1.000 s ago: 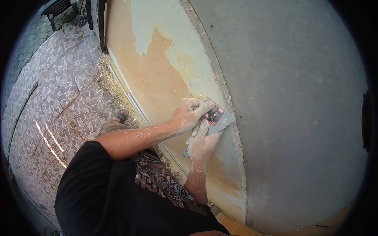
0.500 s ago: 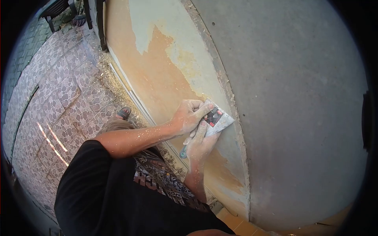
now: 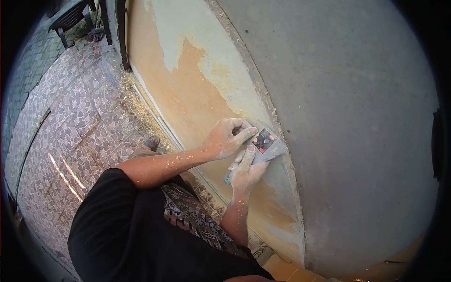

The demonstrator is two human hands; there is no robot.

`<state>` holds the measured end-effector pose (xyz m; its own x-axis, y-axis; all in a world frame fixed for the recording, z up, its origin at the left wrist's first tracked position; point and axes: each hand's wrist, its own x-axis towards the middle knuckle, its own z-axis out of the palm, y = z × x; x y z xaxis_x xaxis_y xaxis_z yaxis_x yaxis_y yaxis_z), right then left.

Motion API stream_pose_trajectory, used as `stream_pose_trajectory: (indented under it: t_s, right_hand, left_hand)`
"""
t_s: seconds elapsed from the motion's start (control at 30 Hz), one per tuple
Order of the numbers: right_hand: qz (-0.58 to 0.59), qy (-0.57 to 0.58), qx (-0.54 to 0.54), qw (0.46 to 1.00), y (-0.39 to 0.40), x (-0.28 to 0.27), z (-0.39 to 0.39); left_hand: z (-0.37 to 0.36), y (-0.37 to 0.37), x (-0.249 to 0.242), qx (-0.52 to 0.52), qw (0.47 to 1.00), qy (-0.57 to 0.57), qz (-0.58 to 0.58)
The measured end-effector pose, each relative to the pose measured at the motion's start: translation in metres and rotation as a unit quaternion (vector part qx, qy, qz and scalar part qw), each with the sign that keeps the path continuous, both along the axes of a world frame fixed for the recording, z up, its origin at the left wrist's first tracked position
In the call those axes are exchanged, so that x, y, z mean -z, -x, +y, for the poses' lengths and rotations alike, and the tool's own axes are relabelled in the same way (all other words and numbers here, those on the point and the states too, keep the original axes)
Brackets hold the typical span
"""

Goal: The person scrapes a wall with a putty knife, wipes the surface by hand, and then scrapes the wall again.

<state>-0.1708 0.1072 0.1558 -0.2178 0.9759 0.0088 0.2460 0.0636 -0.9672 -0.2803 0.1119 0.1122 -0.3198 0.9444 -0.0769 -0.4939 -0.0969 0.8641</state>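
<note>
A wide metal scraper (image 3: 270,144) with a red and black label and a teal handle end lies flat against the painted wall (image 3: 197,89). My left hand (image 3: 228,136) presses its fingers on the blade's upper edge. Below it, my right hand (image 3: 246,171) is shut on the scraper's handle, index finger stretched along the blade. Both hands are dusted with paint flakes. The blade's tip touches the seam where peeling pale green and orange paint meets bare grey plaster (image 3: 357,117).
Paint flakes and debris (image 3: 136,110) lie along the wall's base on the patterned tiled floor (image 3: 70,122). My sandalled foot (image 3: 151,142) stands near the wall. A dark plastic chair (image 3: 70,19) and a brush (image 3: 96,34) sit at the far upper left.
Both hands and the scraper have shifted slightly right and down along the paint edge; the view has also moved a little.
</note>
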Motion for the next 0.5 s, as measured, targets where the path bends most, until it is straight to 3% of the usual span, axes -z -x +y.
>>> stream_pose_trajectory:
  t_s: [0.03,0.07,0.13,0.27,0.43,0.5]
  right_hand:
    - [0.011,-0.003,0.007,1.000,-0.002,-0.003,0.001]
    - [0.017,-0.012,0.007,1.000,-0.005,-0.008,0.001]
    - [0.046,-0.021,0.015,0.999,-0.014,-0.006,-0.002]
    - [0.078,-0.029,0.017,0.996,-0.025,0.011,-0.017]
    - [0.073,-0.001,0.068,0.995,-0.059,0.030,-0.032]
    - [0.085,-0.013,0.102,0.991,-0.074,0.031,-0.034]
  left_hand:
    - [0.000,0.000,0.001,-0.109,0.989,-0.031,0.092]
    - [-0.002,0.012,0.006,-0.144,0.976,-0.047,0.158]
    - [-0.001,0.028,0.005,-0.323,0.882,-0.019,0.343]
    - [0.029,0.058,0.019,-0.330,0.845,-0.039,0.418]
    - [0.040,0.032,0.096,-0.263,0.768,-0.041,0.583]
    - [0.028,0.017,0.107,-0.232,0.776,-0.034,0.586]
